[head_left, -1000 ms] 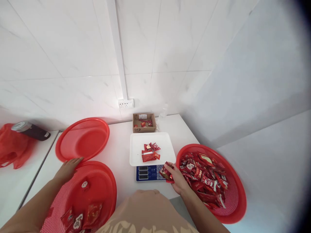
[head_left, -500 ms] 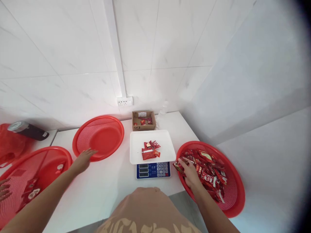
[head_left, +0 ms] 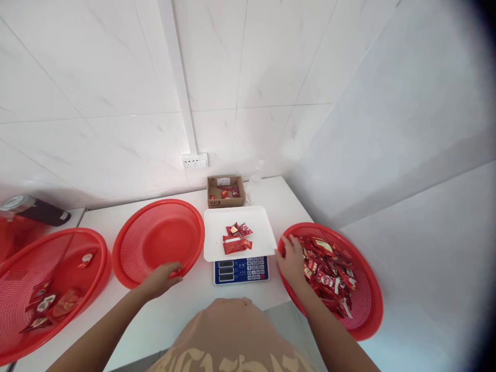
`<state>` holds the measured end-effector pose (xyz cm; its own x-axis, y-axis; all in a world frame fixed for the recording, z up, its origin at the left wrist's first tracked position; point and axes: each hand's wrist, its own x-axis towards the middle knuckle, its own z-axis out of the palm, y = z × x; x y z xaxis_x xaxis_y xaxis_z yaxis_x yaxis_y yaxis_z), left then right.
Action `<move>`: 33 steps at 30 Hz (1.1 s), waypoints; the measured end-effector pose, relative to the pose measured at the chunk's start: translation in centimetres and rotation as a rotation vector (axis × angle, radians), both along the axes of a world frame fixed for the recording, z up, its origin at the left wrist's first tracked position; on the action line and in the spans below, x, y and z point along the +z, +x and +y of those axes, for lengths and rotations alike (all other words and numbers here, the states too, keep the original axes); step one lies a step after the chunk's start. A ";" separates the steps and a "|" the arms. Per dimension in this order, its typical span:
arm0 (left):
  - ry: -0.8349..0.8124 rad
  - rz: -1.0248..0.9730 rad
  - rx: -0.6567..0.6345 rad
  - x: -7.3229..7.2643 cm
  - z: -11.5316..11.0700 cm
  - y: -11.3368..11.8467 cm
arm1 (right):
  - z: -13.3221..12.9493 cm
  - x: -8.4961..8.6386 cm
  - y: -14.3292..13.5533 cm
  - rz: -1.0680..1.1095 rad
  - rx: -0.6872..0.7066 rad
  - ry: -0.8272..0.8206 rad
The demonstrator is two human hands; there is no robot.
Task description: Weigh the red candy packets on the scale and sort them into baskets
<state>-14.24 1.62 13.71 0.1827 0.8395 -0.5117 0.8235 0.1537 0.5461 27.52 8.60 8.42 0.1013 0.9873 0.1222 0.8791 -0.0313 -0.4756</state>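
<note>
My left hand (head_left: pixel 164 279) is closed on the near right rim of the middle red plastic basket (head_left: pixel 127 222), which has nothing in it. On the right, my right hand (head_left: pixel 291 261) grips the left rim of another red basket (head_left: pixel 375 305), fingers inside and thumb outside. That basket is heaped with small red snack packets (head_left: pixel 329 279). Between the two hands stands a blue digital scale (head_left: pixel 241 270) with a white tray (head_left: pixel 215 240) on top. Several red packets (head_left: pixel 235 244) lie on the tray.
A third red basket (head_left: pixel 101 258) with several packets stands at the left. Behind the scale are a cardboard box (head_left: pixel 227 203) holding packets and a clear bottle (head_left: pixel 258 170). A dark flask (head_left: pixel 42 211) lies at the far left. A socket (head_left: pixel 195 160) is on the wall.
My left hand has come down onto the middle basket's rim, and that basket has shifted nearer. My right hand has let go of a packet and moved onto its basket's rim. Another person's hand has left the left basket.
</note>
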 end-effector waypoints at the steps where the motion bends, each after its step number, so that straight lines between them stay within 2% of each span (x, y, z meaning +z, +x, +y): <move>1: -0.046 -0.003 -0.021 0.3 -0.1 0.0 | 0.5 0.3 -1.6 0.007 0.102 -0.041; 3: -0.103 0.025 -0.037 0.9 0.0 0.1 | 1.6 0.6 -4.8 0.022 0.301 -0.168; 5: -0.103 0.043 -0.028 1.7 0.3 0.7 | 2.7 0.7 -7.4 0.008 0.428 -0.295; 8: -0.013 0.021 0.017 3.3 1.1 2.7 | 4.1 0.8 -9.6 -0.035 0.502 -0.377; 11: 0.084 -0.075 0.064 4.3 2.3 5.6 | 5.1 0.5 -9.8 -0.034 0.502 -0.334; 14: 0.098 -0.246 0.142 3.7 3.7 8.5 | 5.3 -0.2 -9.2 0.047 0.485 -0.257; 18: -0.012 -0.469 0.266 1.5 5.6 11.9 | 5.1 -1.1 -8.3 0.230 0.380 -0.188; 21: -0.107 -0.554 0.328 0.6 6.6 14.0 | 4.7 -0.7 -7.9 0.446 0.250 -0.156; 23: -0.180 -0.623 0.365 0.7 7.0 15.0 | 4.1 0.1 -8.2 0.601 0.231 -0.129; 25: -0.275 -0.737 0.395 1.1 7.1 15.6 | 3.1 1.1 -9.0 0.719 0.295 -0.108; 28: -0.510 -1.070 0.514 1.5 6.9 15.4 | 1.1 2.2 -11.3 0.799 0.429 -0.108; 30: -0.637 -1.300 0.670 1.5 6.4 14.6 | 0.0 2.6 -13.1 0.804 0.478 -0.105; 33: -0.624 -1.501 0.936 1.4 5.4 12.6 | -0.8 2.9 -15.7 0.797 0.577 -0.127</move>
